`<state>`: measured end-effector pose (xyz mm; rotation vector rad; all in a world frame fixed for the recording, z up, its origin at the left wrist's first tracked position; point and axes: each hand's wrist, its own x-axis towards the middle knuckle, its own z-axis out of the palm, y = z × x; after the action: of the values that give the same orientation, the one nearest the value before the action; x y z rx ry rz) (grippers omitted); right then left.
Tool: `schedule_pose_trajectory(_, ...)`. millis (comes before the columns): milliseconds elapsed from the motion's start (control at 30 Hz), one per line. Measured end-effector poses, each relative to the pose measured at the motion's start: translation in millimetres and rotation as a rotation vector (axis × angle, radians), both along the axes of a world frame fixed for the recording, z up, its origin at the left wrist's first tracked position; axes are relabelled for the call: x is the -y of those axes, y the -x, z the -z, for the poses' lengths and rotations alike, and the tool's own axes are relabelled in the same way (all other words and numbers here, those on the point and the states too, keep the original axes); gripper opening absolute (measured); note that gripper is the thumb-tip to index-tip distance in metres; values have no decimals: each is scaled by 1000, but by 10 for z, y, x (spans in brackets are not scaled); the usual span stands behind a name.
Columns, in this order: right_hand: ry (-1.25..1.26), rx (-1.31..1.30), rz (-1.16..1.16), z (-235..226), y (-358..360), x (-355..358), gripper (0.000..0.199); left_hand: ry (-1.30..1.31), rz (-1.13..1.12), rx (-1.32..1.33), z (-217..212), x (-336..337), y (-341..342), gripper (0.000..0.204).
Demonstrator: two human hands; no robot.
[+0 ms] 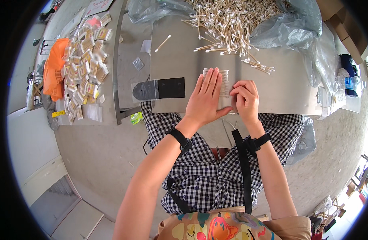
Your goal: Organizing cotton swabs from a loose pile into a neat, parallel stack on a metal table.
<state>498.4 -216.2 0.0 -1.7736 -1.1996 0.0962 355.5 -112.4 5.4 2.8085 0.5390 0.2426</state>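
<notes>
My left hand [206, 100] lies flat with its fingers stretched out, over a small row of cotton swabs [225, 84] on the metal table. The swabs lie side by side, and the hand covers their left part. Just right of the row is my right hand [245, 98], its fingers curled in and pressed together. Whatever they may hold is hidden. To the left, a black strip [171, 88] sits with a clear plastic bag [145, 91] at its rounded left end. A large heap of loose cotton swabs [228, 24] covers the far side of the table.
Several loose swabs [259, 67] lie nearer, and a single swab [162, 43] is at left. Clear plastic sheeting [288, 30] drapes the far right. On the left table, many small swab packs [86, 66] are piled beside an orange bag [54, 72]. A bottle [350, 83] stands at right.
</notes>
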Motion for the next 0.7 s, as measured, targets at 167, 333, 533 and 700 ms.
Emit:
schedule_pose_trajectory(167, 0, 19, -1, 12, -9, 1, 14, -13, -6, -1, -4, 5, -15, 107)
schedule_pose_trajectory(333, -3, 72, -45, 15, -25, 5, 15, -13, -9, -4, -15, 6, -24, 107)
schedule_pose_trajectory(533, 1, 60, -6, 14, -11, -4, 18, -15, -9, -3, -17, 13, -26, 107)
schedule_pose_trajectory(700, 15, 82, -9, 23, -11, -7, 17, -19, -8, 4, -1, 13, -23, 105)
